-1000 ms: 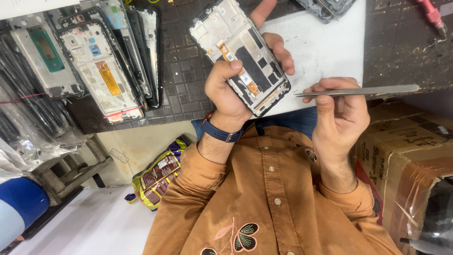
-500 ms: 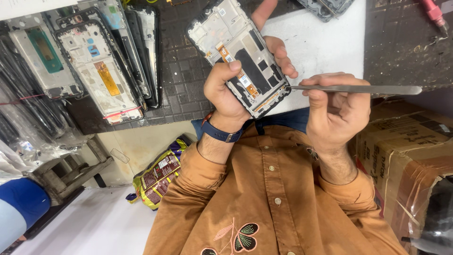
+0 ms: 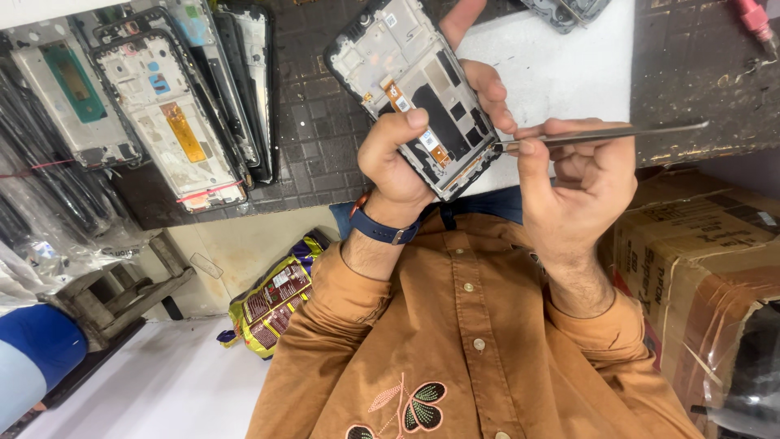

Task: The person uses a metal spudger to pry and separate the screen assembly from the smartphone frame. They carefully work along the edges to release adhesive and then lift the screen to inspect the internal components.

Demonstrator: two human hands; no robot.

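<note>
My left hand [image 3: 398, 162], with a blue watch on the wrist, grips a phone middle frame [image 3: 406, 73] that has its inner side up, showing a dark cut-out, orange flex strips and small parts. My right hand [image 3: 581, 187] pinches long metal tweezers [image 3: 617, 134] held nearly level. Their tip touches the frame's lower right edge, next to my left fingertips. Both hands are raised over the front of the workbench, above my orange-brown shirt.
Several other phone frames and screens [image 3: 171, 114] lie stacked on a dark gridded mat [image 3: 313, 138] at left. A white sheet [image 3: 561, 65] lies behind the hands. A red-handled tool [image 3: 756, 20] is top right, a taped cardboard box [image 3: 699, 260] at right, a yellow packet [image 3: 272, 301] on the floor.
The tweezers have slid left until their tip meets the frame's edge. Both hands have risen slightly, and the frame has stayed in my left hand.
</note>
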